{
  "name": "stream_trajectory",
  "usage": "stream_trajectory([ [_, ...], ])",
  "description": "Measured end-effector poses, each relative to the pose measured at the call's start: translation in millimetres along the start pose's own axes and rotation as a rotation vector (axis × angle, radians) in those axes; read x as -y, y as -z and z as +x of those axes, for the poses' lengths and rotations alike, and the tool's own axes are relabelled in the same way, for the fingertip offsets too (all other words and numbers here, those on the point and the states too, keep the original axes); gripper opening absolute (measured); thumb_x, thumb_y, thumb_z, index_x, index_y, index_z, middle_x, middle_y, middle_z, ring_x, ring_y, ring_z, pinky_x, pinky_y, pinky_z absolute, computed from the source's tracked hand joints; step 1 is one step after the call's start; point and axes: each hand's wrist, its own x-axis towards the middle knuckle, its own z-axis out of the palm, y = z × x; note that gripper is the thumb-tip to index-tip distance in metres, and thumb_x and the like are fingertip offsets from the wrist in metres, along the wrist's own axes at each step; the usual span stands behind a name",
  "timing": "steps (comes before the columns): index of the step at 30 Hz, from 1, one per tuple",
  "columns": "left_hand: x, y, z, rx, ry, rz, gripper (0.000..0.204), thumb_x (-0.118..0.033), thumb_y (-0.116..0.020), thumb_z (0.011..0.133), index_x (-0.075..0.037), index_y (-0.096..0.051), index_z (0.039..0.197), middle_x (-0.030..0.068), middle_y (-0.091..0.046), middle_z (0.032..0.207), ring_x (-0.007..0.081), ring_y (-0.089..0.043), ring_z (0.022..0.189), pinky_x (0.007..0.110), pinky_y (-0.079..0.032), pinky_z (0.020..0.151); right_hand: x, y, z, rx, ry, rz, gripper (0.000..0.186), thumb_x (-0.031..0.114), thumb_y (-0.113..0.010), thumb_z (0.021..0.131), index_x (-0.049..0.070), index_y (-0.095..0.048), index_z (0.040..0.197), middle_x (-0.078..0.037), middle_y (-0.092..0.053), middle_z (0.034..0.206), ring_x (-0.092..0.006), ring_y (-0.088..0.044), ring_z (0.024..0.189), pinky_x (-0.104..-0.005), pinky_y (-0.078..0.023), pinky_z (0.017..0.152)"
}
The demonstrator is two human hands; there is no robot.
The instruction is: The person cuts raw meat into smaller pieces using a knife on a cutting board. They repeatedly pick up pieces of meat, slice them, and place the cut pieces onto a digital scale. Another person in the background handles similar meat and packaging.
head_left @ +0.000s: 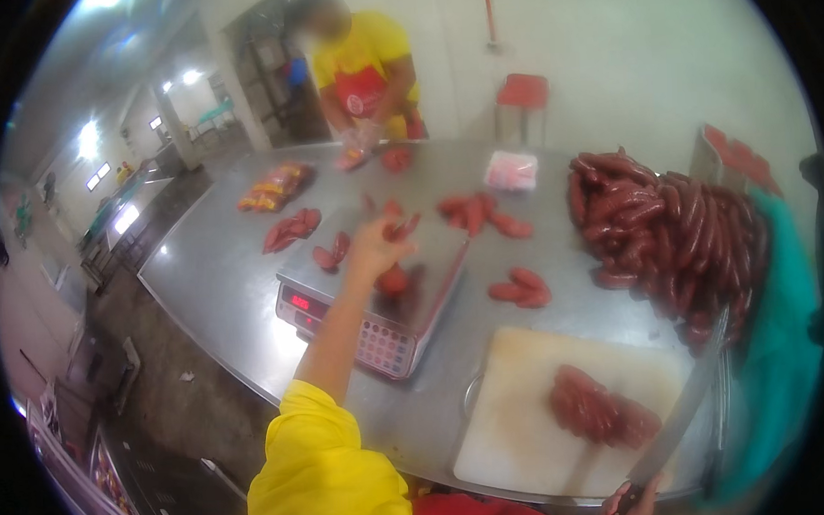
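My left hand (pixel 374 252) reaches over the steel plate of a digital scale (pixel 392 346), its fingers closed around a reddish sausage (pixel 405 228). Another sausage (pixel 392 281) lies on the scale plate just below that hand. At the lower right my right hand (pixel 640 506) grips the dark handle of a large knife (pixel 685 411), the long blade slanting up past the right side of a white cutting board (pixel 509 436). On the board rests a cluster of sausages (pixel 599 407). Small groups of sausages (pixel 519 288) lie on the steel table between scale and board.
A big heap of sausages (pixel 665 230) covers the table's right side, beside a green cloth (pixel 782 335). A white tray pack (pixel 511 170) and filled bags (pixel 276 187) lie farther back. Across the table a gloved co-worker (pixel 362 69) handles a bag. A red stool (pixel 521 92) stands behind.
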Motion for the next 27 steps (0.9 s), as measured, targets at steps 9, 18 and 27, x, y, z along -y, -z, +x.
stream_trajectory([
  [9,-24.1,-81.9,-37.4,-0.192,-0.501,0.070,0.031,-0.024,-0.069,0.078,-0.004,-0.066,0.102,0.0175,-0.066,0.102,0.0351,-0.062,0.097,0.042,-0.047,0.088,3.8,-19.9,1.9,0.040,0.014,-0.059,0.065,0.071,-0.035,0.090,0.010,-0.053,0.082,-0.002,-0.042,0.048,-0.0169,-0.038,0.035,-0.0298,-0.032,0.033],
  [18,-33.2,-224.0,-25.2,0.310,-0.289,0.068,0.057,-0.032,-0.071,0.078,-0.010,-0.053,0.127,0.0192,-0.049,0.132,0.0377,-0.047,0.122,0.052,-0.039,0.099,-7.3,-20.8,-20.8,-0.110,0.059,-0.080,0.059,0.067,-0.040,0.091,0.011,-0.055,0.080,0.000,-0.042,0.047,-0.0138,-0.038,0.034,-0.0271,-0.028,0.031],
  [27,-33.0,-286.7,-21.8,0.303,-0.404,0.282,0.032,-0.026,-0.063,0.086,-0.010,-0.056,0.114,0.0138,-0.061,0.112,0.0344,-0.057,0.109,0.052,-0.048,0.085,-10.1,-7.1,-34.8,-0.243,0.075,-0.101,0.061,0.069,-0.043,0.089,0.011,-0.056,0.074,0.001,-0.042,0.046,-0.0127,-0.037,0.034,-0.0253,-0.026,0.032],
])
